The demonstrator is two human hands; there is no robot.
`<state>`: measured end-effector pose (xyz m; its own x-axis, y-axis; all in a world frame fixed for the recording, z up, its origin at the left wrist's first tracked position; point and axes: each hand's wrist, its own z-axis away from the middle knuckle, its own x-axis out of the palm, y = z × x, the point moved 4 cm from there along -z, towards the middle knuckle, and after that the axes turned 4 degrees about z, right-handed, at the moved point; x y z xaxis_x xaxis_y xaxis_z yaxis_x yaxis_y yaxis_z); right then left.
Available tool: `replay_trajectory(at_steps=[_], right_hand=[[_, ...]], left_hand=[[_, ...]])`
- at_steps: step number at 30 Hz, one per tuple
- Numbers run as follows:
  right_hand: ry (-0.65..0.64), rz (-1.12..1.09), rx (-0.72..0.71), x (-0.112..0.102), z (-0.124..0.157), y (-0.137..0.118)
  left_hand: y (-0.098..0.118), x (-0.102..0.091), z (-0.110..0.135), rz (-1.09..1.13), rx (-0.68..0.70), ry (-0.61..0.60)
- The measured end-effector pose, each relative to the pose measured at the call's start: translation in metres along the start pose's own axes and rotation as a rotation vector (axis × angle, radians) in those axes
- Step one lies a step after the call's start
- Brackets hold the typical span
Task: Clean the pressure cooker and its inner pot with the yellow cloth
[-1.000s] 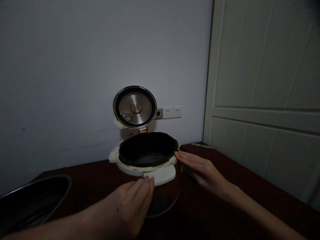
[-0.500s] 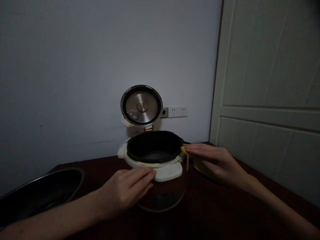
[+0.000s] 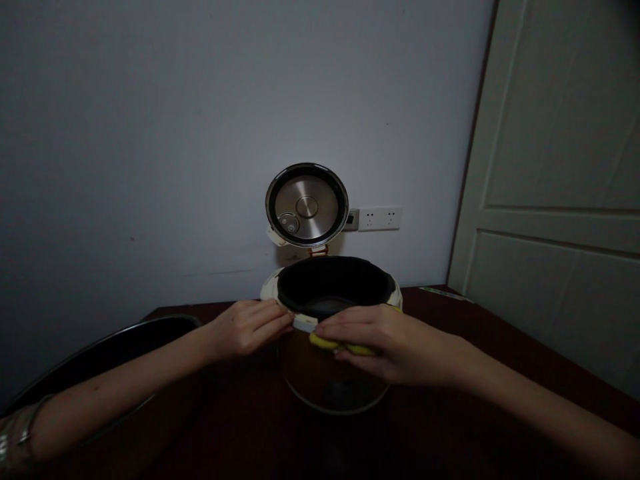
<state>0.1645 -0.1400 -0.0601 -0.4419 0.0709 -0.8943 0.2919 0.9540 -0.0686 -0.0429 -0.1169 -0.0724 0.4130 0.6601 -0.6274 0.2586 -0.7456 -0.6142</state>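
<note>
A rice cooker (image 3: pixel 340 393) stands on the dark red table with its lid (image 3: pixel 307 207) swung up, the metal inner side facing me. Inside it sits a black inner pot (image 3: pixel 335 280); its bottom is dim. My left hand (image 3: pixel 253 327) pinches the white rim at the front left, fingertips beside the front latch piece (image 3: pixel 305 323). Pressed against the front of the rim, my right hand (image 3: pixel 387 340) grips a yellow cloth (image 3: pixel 323 342), which shows below its fingers. That hand hides the rim's right front.
A large dark pan (image 3: pixel 165 327) lies at the left, partly behind my left forearm. Wall sockets (image 3: pixel 380 219) are behind the cooker. A thin patterned strip (image 3: pixel 444 293) rests at the table's back right, near a white panelled door (image 3: pixel 555 293).
My right hand has moved the yellow cloth from the rim's right side round to the front. My left hand has shifted left along the rim. The view has turned slightly left.
</note>
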Motion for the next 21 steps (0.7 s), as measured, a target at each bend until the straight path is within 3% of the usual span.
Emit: replay_trajectory(at_steps=[6,15,21], right_hand=[[0.095,0.081,0.039,-0.014,0.036,0.001],[-0.001,0.167,-0.056,0.002,-0.004,-0.015],[0.144,0.126,-0.037,-0.003,0.043,0.003]], left_hand=[[0.003,0.004,0.003,0.012,-0.063,0.051],[-0.002,0.005,-0.011,0.054,-0.12,0.055],[-0.004,0.006,-0.01,0.106,-0.145,0.03]])
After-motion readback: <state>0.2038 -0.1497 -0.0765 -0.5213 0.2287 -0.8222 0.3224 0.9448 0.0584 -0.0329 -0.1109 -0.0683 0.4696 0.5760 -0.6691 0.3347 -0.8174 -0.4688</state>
